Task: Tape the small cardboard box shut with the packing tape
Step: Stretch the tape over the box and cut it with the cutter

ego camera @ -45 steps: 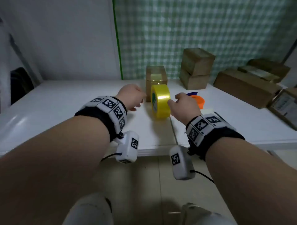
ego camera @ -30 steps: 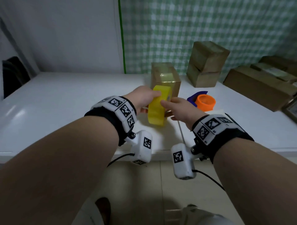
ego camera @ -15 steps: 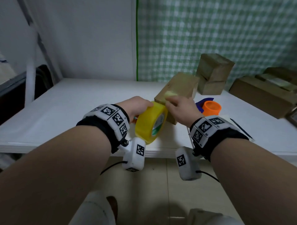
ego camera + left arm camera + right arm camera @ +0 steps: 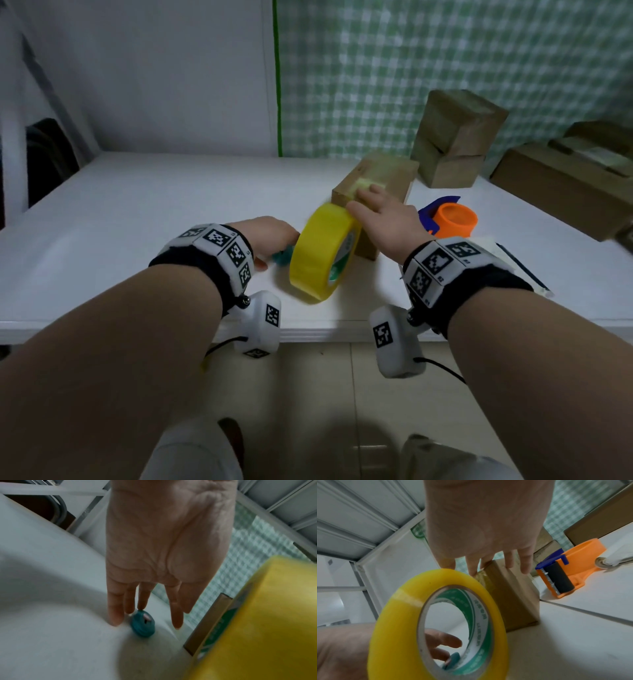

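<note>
Head view: the small cardboard box [image 4: 375, 192] lies tilted on the tabletop [image 4: 137, 212], toward its right half and back from the front edge, with a yellowish strip of tape already across its upper face. The right hand [image 4: 383, 219] rests on that face with its fingers [image 4: 524, 566] straight and spread, apparently pressing the strip down while steadying the box. The yellow packing tape roll [image 4: 323, 251] stands on edge just in front of the box, touching the right hand's thumb side; whether it hangs from the strip or rests on the tabletop I cannot tell. To its left, the left hand [image 4: 164, 547] reaches down with fingers extended and released, fingertips at a small teal cutter-like object [image 4: 143, 624], likely to pick it up and sever the tape. An orange tape dispenser [image 4: 452, 221] sits just right of the box; other cardboard boxes [image 4: 455, 137] stand near the back right corner.
</note>
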Available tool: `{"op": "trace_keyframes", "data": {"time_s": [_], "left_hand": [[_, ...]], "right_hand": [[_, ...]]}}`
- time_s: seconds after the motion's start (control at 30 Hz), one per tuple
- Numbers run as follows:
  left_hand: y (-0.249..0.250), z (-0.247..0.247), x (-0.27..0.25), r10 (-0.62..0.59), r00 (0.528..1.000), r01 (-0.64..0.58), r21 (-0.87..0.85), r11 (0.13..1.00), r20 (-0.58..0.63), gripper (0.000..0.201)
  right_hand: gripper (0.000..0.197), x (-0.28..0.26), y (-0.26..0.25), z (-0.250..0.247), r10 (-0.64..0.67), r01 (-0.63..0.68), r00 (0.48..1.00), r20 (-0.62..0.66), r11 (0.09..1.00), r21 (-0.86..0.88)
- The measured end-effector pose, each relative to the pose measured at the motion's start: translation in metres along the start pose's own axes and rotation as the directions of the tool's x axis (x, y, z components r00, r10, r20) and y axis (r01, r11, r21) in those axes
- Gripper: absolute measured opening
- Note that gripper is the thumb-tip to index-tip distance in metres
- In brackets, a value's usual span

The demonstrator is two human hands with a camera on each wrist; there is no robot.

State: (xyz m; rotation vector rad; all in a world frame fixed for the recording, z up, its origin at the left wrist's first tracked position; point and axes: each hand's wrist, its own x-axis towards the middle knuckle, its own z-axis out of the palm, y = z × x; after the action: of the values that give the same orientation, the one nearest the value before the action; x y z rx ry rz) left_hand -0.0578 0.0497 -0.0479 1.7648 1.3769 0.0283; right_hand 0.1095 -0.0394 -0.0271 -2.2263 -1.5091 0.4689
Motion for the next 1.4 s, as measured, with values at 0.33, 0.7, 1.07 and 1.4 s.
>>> {"op": "trace_keyframes", "data": {"time_s": [0.33,0.7,1.07,1.4], "left_hand": [[-0.013,0.0,0.015,0.161,0.986,-0.158,0.456,0.876,0.033,0.038],[-0.008,-0.007,0.011,0.31,0.95,-0.253,0.481,0.839,-0.04,0.022],[0.059,-0.04,-0.026,0.48,0.859,-0.513,-0.284,0.81,-0.179,0.017],[0.08,-0.022,-0.032,0.272,0.941,-0.299,-0.12,0.947,-0.204,0.031]], "right_hand": [[0.056,0.004,0.003,0.003,-0.023,0.022,0.996,-0.086,1.0,-0.019],[0.046,-0.002,-0.002,-0.021,-0.013,0.005,0.998,-0.062,0.992,-0.123],[0.041,-0.003,-0.03,-0.046,-0.189,0.219,0.955,-0.23,0.969,0.116],[0.027,0.005,-0.024,-0.056,-0.102,0.129,0.983,-0.15,0.974,0.188]]}}
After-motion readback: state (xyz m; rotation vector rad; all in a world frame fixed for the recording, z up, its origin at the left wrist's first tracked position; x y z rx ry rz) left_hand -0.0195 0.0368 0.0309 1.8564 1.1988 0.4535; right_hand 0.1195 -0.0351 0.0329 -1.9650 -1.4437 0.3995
